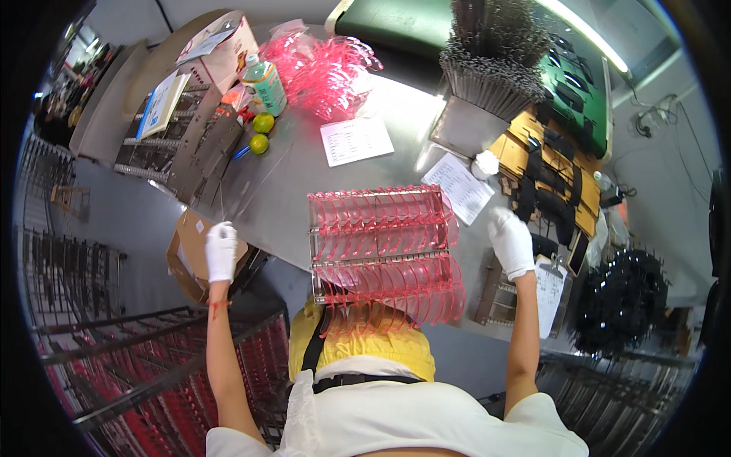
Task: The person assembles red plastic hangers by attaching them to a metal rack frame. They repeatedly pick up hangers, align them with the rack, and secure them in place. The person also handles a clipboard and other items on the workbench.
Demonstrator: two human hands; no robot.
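Observation:
My left hand [221,253], in a white glove, is closed at the table's left edge. Thin metal rods [255,183] run up from its fingers over the tabletop. On the right, my gloved right hand [510,242] is curled closed above the table; what it holds, if anything, is hidden. Between the two hands, at the front edge, stands a metal rack [311,228] with rows of pink see-through curved pieces [381,278]. Neither hand touches the rack.
Behind lie a pink heap of similar pieces [324,72], a bottle [265,85], two green fruits [260,143] and paper sheets [356,141]. A metal bin [468,128] holds many thin rods. Racks [152,373] stand low on the left; a clipboard [550,293] lies right.

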